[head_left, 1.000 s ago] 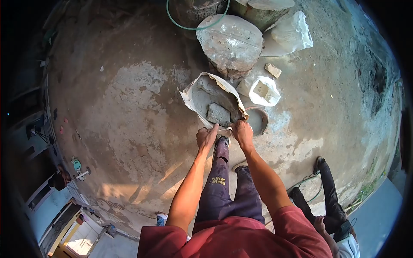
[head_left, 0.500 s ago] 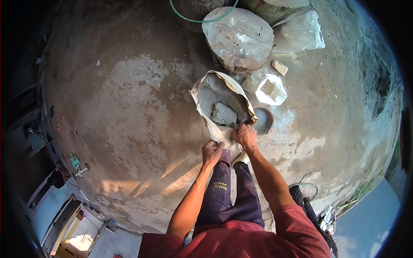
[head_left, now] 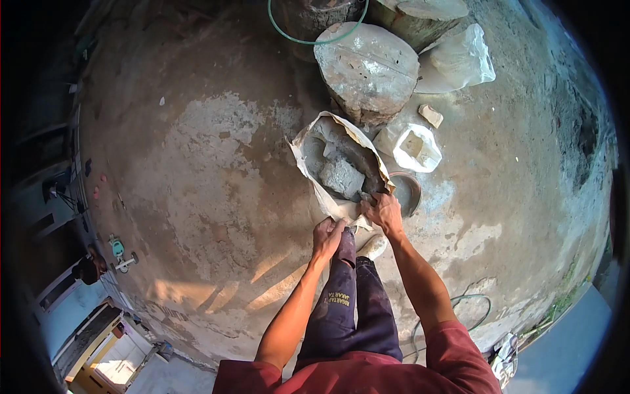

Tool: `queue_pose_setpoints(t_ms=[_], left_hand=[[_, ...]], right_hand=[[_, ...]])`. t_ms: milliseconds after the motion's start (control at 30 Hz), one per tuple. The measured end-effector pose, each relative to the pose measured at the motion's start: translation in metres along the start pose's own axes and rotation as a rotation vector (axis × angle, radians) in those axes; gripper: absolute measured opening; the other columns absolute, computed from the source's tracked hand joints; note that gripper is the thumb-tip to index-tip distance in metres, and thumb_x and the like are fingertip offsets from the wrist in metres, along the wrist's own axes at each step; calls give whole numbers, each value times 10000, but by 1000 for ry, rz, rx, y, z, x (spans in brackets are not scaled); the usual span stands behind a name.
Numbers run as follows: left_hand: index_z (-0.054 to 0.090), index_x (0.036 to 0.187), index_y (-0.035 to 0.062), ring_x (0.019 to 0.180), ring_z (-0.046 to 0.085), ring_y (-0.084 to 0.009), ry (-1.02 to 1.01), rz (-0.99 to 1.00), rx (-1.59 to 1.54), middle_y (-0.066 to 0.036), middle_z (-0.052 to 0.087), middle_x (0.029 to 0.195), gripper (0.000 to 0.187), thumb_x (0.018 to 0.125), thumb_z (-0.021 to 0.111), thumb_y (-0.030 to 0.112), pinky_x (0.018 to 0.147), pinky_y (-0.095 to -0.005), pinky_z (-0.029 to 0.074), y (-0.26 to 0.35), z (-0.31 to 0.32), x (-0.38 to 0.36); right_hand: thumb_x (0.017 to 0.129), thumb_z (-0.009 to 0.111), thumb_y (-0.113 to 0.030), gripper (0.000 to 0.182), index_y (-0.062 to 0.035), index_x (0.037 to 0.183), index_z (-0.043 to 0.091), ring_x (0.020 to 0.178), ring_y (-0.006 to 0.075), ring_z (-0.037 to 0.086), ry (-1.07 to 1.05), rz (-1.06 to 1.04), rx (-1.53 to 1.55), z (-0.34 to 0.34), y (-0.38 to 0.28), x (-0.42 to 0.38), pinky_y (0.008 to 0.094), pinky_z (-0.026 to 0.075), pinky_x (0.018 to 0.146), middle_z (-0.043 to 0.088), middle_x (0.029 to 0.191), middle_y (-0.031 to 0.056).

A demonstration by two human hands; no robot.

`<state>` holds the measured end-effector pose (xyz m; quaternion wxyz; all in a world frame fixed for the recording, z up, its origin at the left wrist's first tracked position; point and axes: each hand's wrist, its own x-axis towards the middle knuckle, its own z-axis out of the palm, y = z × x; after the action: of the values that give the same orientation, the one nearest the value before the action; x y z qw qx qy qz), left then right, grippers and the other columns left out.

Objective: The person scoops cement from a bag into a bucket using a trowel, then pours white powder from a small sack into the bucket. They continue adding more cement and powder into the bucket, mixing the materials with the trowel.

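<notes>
An open paper sack (head_left: 319, 190) of grey powder, apparently cement, stands before my feet, its mouth gaping. Inside it, a big grey lump (head_left: 341, 178) rests on the loose powder. My left hand (head_left: 327, 238) is closed on the sack's near edge, by my knee. Farther right, my right hand (head_left: 384, 213) grips the near right edge of the same sack, with its fingertips partly hidden at the rim. Just beyond that hand, a round bowl (head_left: 412, 196) with grey contents sits on the ground.
Behind the sack stands a large round-topped block (head_left: 367, 65), with a green hose (head_left: 289, 36) above it. To the right are a small open white sack (head_left: 420, 157), a pale stone chunk (head_left: 430, 116) and a fuller white sack (head_left: 459, 62). Another hose (head_left: 489, 308) lies near my right arm.
The lump has shifted inside the sack, and more of its rough surface shows. Both hands keep their grip on the rim. The whole view has tilted slightly, so things sit lower in it.
</notes>
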<state>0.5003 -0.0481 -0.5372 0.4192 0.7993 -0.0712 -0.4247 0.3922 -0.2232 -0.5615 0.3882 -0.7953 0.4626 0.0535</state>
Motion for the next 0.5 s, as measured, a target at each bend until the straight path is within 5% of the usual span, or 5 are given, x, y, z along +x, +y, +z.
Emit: queue_pose_setpoints(t_ms=[367, 500], left_hand=[[654, 759, 41, 703, 620, -133, -102, -133, -69, -55, 653, 732, 466, 942, 686, 468, 666, -273, 490, 17, 15, 5], [660, 724, -9, 687, 622, -240, -99, -54, 10, -122, 653, 681, 658, 949, 575, 603, 694, -371, 476, 27, 20, 3]], right_hand=[[825, 752, -358, 358, -6, 818, 688, 644, 429, 623, 62, -42, 83, -37, -19, -20, 471, 491, 616, 633, 673, 225], [831, 771, -343, 389, 27, 785, 662, 533, 363, 526, 97, -58, 118, -52, -17, -28, 438, 447, 570, 570, 608, 202]])
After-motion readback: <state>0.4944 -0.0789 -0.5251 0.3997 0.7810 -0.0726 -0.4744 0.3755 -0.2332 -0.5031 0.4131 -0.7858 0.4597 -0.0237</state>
